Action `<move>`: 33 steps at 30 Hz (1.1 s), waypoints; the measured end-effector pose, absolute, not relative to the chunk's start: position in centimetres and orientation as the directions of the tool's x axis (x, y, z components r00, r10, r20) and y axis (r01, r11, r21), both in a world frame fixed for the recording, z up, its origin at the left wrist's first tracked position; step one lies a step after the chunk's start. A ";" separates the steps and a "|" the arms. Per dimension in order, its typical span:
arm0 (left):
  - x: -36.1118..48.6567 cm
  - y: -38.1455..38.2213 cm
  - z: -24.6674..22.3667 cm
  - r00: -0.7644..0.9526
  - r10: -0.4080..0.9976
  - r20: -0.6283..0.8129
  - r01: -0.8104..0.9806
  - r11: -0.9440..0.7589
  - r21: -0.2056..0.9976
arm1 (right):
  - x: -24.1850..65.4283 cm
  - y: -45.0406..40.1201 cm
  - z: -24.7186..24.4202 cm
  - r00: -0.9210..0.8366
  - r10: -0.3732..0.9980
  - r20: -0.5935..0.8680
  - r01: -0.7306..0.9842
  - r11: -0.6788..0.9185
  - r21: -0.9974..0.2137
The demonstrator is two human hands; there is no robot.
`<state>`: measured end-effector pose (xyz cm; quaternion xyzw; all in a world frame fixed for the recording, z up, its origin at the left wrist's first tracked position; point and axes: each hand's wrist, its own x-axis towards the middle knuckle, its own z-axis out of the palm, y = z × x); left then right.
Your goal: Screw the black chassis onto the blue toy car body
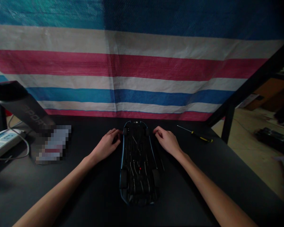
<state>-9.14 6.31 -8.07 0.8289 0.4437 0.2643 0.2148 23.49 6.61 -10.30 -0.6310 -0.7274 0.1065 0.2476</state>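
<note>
A toy car [138,157] lies upside down on the black table [94,195], its dark underside and wheels facing up and a blue edge showing along its sides. My left hand [107,143] rests on the table just left of the car's far end, fingers curled, with nothing visible in it. On the other side, my right hand [167,140] rests near the car's far right wheel, its fingers bent together and holding nothing that shows. A screwdriver [198,135] with a black and yellow handle lies to the right of my right hand.
At the left stand a grey bottle [33,110] marked SPORT and a white power strip [6,142] with a cable. A pixelated flat object [55,145] lies beside them. A striped sheet [142,67] hangs behind the table. Thin dark pieces lie right of the car.
</note>
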 end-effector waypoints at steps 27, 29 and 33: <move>-9.1 6.1 -7.9 0.464 0.850 0.249 0.626 -0.514 0.586 | 23.4 6.5 -10.2 -0.090 0.971 0.223 0.865 0.187 -0.465; -9.1 6.1 -8.0 0.463 0.850 0.251 0.625 -0.514 0.587 | 23.4 6.5 -10.2 -0.091 0.970 0.223 0.866 0.188 -0.463; -9.1 6.1 -7.9 0.460 0.855 0.238 0.630 -0.504 0.591 | 23.5 6.5 -10.2 -0.090 0.970 0.225 0.866 0.188 -0.463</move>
